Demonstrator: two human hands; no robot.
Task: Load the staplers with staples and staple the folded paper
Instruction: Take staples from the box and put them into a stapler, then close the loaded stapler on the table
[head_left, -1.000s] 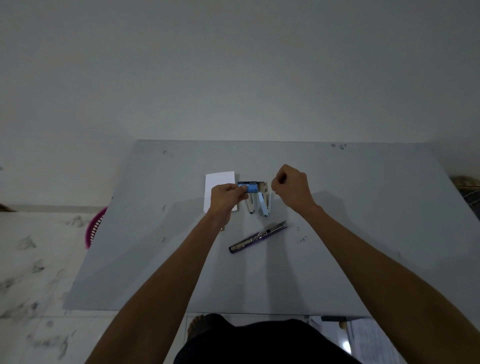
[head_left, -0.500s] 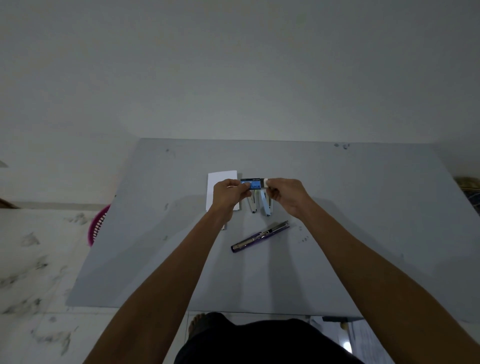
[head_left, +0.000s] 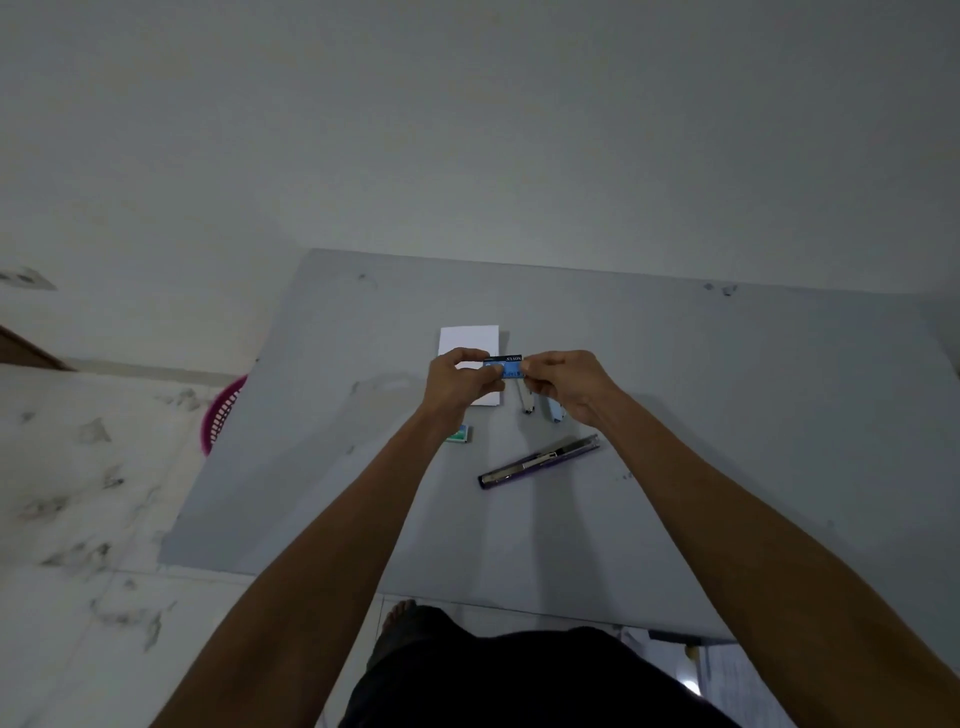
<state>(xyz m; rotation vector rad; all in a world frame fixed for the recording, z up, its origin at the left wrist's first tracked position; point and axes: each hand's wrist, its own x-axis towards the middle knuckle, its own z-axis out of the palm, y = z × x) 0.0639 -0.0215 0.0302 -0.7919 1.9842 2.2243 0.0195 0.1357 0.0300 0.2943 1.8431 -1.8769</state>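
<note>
Above desk, blue staple box is pinched at both ends by left hand and right hand, over folded paper. If pulled open abruptly, staples can be spilled and strips broken.

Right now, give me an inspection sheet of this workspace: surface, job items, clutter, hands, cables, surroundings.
Surface: grey table, a few dark marks.
Job's things: folded paper lies flat on the far side; small stapler and light-blue stapler lie right of it, partly hidden by the hands; purple stapler lies nearer, diagonal; green staple box by the left wrist; blue staple box held above the table.
Clutter: nothing seen.
Hands: left hand and right hand each pinch one end of the blue staple box.
Cables: nothing seen.
Surroundings: pink basket on the marbled floor, left of the table.
</note>
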